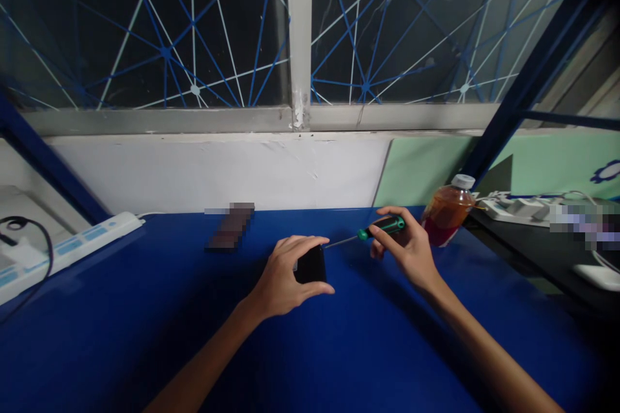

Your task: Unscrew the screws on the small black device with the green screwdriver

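My left hand (283, 277) grips a small black box-like object (311, 264) and holds it on the blue table (145, 335). My right hand (407, 245) holds a screwdriver (372, 231) by its green and black handle. The thin metal shaft points left, with its tip at the top right of the black object. Both hands are near the middle of the table, a short way from the white wall.
A white power strip (68, 248) lies at the left edge with a black cable. A blurred dark item (231, 226) lies behind my left hand. A capped bottle of orange liquid (448, 213) stands to the right; another power strip (518, 206) sits on a black shelf beyond.
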Available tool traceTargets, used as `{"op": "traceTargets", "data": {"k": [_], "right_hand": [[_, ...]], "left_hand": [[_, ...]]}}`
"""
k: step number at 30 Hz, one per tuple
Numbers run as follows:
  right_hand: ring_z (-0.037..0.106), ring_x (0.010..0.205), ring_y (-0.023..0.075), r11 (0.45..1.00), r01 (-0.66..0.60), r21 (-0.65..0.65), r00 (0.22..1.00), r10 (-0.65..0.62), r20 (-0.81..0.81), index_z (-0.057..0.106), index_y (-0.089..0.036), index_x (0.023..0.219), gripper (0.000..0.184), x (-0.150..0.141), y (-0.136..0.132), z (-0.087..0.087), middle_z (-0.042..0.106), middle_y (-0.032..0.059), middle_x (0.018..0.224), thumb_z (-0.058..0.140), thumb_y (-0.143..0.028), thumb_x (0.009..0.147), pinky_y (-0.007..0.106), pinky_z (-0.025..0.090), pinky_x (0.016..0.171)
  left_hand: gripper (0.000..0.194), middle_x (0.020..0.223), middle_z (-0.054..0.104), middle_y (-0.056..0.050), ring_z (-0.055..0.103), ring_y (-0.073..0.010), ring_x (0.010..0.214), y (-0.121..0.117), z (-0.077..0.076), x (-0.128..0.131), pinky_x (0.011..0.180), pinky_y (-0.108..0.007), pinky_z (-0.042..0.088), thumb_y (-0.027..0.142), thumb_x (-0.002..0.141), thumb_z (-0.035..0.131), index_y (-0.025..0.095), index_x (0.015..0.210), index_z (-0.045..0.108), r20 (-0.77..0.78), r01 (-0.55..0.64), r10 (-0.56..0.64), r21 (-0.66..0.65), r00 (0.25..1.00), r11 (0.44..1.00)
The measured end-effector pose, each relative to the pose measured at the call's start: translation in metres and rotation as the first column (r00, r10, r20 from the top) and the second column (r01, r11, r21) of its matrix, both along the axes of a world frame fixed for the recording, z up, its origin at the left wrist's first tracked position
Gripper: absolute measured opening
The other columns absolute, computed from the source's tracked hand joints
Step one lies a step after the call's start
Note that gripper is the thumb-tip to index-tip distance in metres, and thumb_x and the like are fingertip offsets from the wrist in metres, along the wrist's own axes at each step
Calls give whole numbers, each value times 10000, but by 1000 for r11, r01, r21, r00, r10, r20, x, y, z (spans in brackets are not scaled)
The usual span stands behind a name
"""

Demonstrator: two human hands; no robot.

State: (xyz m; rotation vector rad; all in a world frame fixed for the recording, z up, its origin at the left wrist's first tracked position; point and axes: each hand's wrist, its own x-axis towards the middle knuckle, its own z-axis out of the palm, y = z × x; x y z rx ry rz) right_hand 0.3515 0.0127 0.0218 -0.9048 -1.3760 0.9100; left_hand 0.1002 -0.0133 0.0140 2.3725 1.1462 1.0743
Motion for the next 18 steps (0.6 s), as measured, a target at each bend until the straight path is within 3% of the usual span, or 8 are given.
{"op": "traceTargets", "data": {"k": [18], "right_hand": [[596,427,148,1000,28,2,999,-28,37,486,-217,1072,357,-1,-2,3,610,-37,578,709,-337,820,279,461,426]], "left_hand": [[675,1213,657,-44,568,-291,1123,-1,2,0,974,-519,428,462,666,825,300,1261,552,2,1,-1,7,1000,1000]]}}
